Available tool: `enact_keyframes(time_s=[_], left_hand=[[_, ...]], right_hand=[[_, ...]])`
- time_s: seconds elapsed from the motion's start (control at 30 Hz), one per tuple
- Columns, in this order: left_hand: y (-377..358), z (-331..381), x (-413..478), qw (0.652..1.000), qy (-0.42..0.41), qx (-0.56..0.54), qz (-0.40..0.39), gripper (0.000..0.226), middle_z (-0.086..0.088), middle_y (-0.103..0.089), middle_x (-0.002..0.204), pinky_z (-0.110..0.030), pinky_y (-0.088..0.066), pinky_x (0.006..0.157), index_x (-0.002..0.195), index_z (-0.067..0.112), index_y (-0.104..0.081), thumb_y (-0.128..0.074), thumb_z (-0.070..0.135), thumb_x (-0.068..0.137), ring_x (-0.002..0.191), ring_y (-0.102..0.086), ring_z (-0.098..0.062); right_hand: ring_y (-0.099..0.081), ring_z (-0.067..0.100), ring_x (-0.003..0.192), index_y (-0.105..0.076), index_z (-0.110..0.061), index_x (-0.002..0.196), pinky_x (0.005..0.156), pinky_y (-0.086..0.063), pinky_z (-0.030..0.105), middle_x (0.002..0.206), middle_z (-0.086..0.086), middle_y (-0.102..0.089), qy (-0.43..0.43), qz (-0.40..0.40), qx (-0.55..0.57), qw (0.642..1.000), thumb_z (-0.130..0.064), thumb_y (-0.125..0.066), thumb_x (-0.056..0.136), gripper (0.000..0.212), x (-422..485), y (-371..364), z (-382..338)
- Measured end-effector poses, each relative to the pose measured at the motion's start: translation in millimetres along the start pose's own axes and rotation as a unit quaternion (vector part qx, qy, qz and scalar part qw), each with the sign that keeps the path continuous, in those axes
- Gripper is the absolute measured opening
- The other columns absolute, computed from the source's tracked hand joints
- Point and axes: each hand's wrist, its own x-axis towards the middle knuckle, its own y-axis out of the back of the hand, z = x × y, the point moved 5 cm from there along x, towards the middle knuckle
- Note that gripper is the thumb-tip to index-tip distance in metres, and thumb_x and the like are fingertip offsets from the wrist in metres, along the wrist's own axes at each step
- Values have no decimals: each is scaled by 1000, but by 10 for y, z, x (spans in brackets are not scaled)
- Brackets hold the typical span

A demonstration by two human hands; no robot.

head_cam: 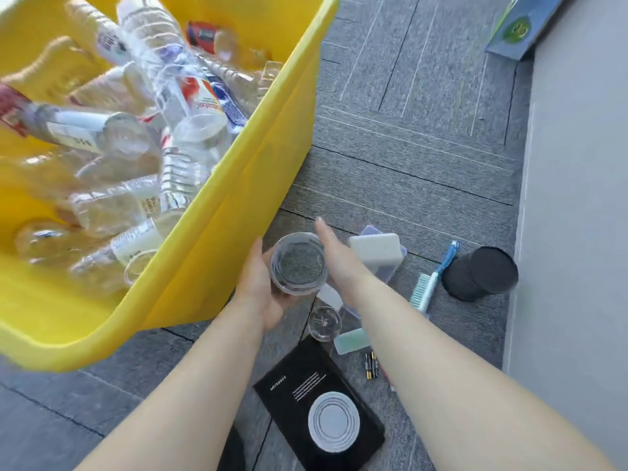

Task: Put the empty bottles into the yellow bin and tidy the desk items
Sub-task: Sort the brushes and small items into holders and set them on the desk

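The floor is grey carpet (424,158) laid in tiles, with dark seams and thin pale stripes, brightly and evenly lit. A plain pale wall (577,198) runs along the right. A blue board (520,25) leans against it at the top.

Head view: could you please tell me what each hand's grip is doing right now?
Left hand: grip closed round the clear cup.
Right hand: grip open, straight fingers against the cup.
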Motion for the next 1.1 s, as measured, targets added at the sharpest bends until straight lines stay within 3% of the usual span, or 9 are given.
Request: enact_keyframes(time_s=[0.1, 0.27, 0.47, 0.53, 0.63, 0.7, 0.8, 0.93, 1.1], left_hand=[[318, -45, 163, 998, 26, -51, 40, 65, -18, -63, 119, -44, -53, 83, 122, 11, -59, -30, 61, 94, 108, -61, -34], [587, -147, 364, 993, 54, -85, 60, 63, -19, -63, 121, -47, -51, 93, 121, 12, -59, -36, 62, 91, 108, -62, -34], [670, -355, 434, 986, 87, -129, 65, 67, -15, -65, 119, -48, -47, 99, 126, 14, -57, -33, 65, 91, 108, -63, -33], [640, -330, 435, 984, 82, -150, 57, 67, -16, -65, 119, -48, -46, 100, 124, 13, -59, -30, 65, 92, 109, -62, -33], [571, -271, 418, 981, 83, -167, 46, 66, -17, -64, 120, -43, -47, 99, 120, 14, -61, -29, 64, 92, 110, -61, -33], [552, -249, 410, 978, 79, -187, 51, 64, -17, -63, 120, -44, -45, 101, 120, 13, -61, -30, 61, 93, 111, -60, -33], [533, -252, 413, 973, 62, -217, 58, 58, -18, -62, 121, -44, -47, 99, 120, 11, -59, -33, 57, 94, 110, -60, -34], [466, -232, 399, 971, 39, -233, 47, 52, -15, -63, 121, -39, -53, 79, 124, 15, -57, -33, 51, 97, 108, -60, -31], [475, -256, 418, 973, 46, -220, 49, 54, -14, -63, 120, -39, -51, 89, 122, 14, -58, -32, 54, 96, 108, -61, -29]], right_hand=[[-38, 22, 135, -39, -28, 143, 112, -29, 48, 148, 2, -41, -29, -43, -20, 998, -101, -34, 39, 128, 146, -270, 136], [-36, 22, 137, -32, -23, 147, 114, -28, 47, 150, 1, -37, -36, -61, -41, 997, -87, -33, 67, 102, 177, -487, 171], [-42, 24, 130, -30, -10, 147, 113, -29, 43, 149, 12, -37, -51, -12, -119, 991, -72, -14, 89, 87, 245, -436, 264], [-40, 28, 133, -35, -8, 145, 113, -30, 45, 148, 13, -39, -49, 12, -100, 994, -79, -14, 83, 97, 270, -420, 260], [-38, 27, 137, -40, -18, 144, 114, -27, 48, 147, 9, -43, -52, 33, -52, 997, -101, -11, 43, 134, 340, -453, 288], [-36, 25, 138, -42, -23, 142, 115, -24, 49, 148, 7, -42, -46, 12, -14, 999, -106, -14, 29, 143, 534, -464, 437], [-49, 25, 127, -57, -24, 130, 111, -32, 49, 134, 8, -57, -23, -28, 28, 999, -106, -22, 34, 130, 568, -455, 472], [-60, 24, 115, -72, -20, 108, 107, -37, 47, 113, 8, -69, 3, -56, 54, 997, -94, -19, 61, 102, 373, -490, 284], [-45, 25, 131, -52, -25, 134, 113, -26, 52, 139, 7, -52, -11, -42, 59, 997, -106, -27, 36, 130, 609, -465, 468]])
